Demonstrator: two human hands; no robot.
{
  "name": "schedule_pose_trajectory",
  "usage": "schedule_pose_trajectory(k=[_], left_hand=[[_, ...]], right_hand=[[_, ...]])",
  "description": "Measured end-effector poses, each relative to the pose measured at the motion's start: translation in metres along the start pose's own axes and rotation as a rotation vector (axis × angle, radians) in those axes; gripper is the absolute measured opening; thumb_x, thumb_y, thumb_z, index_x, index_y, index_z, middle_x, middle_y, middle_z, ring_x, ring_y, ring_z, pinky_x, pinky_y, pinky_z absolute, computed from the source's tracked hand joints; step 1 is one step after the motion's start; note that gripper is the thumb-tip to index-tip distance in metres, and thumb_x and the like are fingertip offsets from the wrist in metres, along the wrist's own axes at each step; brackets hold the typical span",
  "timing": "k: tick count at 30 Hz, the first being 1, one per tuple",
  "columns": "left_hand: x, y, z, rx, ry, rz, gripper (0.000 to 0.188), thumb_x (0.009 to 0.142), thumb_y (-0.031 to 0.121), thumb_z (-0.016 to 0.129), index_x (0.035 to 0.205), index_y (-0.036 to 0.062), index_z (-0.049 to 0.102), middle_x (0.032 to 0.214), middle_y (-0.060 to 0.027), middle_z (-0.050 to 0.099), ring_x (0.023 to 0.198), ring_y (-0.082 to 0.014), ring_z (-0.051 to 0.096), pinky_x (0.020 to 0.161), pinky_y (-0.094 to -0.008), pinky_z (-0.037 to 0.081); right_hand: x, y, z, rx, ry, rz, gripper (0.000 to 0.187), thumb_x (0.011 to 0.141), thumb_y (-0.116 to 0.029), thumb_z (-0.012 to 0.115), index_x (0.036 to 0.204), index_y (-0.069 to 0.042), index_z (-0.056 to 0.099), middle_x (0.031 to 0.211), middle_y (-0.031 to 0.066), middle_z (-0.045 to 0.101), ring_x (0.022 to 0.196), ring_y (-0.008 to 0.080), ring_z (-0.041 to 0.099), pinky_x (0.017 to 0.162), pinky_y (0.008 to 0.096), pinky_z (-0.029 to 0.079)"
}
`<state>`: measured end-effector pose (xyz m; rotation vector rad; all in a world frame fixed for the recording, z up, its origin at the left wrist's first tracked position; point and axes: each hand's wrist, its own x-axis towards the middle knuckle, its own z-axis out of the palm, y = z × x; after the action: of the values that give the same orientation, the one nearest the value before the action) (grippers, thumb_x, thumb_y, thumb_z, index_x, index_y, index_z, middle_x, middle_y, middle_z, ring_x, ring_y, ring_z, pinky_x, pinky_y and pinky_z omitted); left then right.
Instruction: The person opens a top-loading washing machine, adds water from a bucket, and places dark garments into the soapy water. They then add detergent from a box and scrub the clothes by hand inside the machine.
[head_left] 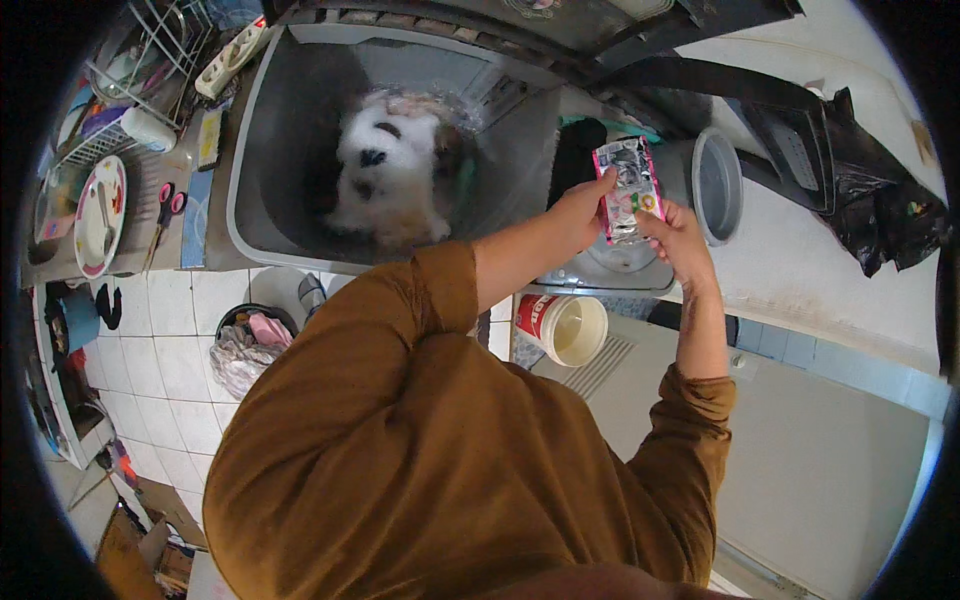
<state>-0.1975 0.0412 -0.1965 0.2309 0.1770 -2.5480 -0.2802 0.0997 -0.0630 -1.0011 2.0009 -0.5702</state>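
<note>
A silvery sachet with pink edges (630,178) is held between my two hands, over the right side of a twin-tub washing machine. My left hand (582,215) is closed on its left edge, with the thumb on its face. My right hand (684,243) pinches the lower right part. Whether the sachet is torn open I cannot tell. To the left, the grey wash tub (262,160) holds dark water with white foam (390,165) heaped in its middle. Something under the foam is hidden.
A grey basin (738,185) and a black plastic bag (885,215) are at the right. Below stands a cream bucket (580,330). At left are a plate (85,220), scissors (163,215), a dish rack (105,150) and a floor bin with plastic (240,360). The machine's lid (745,85) is raised.
</note>
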Motion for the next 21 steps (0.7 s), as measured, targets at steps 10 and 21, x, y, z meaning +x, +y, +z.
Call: schedule_pose_trajectory(k=[10,21], left_hand=[[-0.043,0.007,0.013,1.396,-0.033,0.454,0.024,0.081,0.024,0.057,0.084,0.0003,0.059,0.069,-0.0045,0.058,0.064,-0.0106,0.051,0.057,-0.0305,0.041],[-0.101,0.061,0.025,1.709,-0.078,0.638,0.023,0.079,0.023,0.059,0.087,0.001,0.057,0.077,-0.0142,0.06,0.071,-0.0227,0.058,0.061,-0.0329,0.044]], right_hand=[[-0.005,0.075,0.026,0.414,0.206,-0.27,0.024,0.081,-0.017,0.059,0.099,-0.002,0.057,0.083,-0.0005,0.057,0.077,0.0068,0.05,0.068,0.0209,0.038],[-0.014,0.012,0.052,0.196,0.27,-0.521,0.024,0.079,-0.017,0.062,0.095,0.001,0.061,0.082,0.0019,0.061,0.072,0.007,0.05,0.062,0.0221,0.04]])
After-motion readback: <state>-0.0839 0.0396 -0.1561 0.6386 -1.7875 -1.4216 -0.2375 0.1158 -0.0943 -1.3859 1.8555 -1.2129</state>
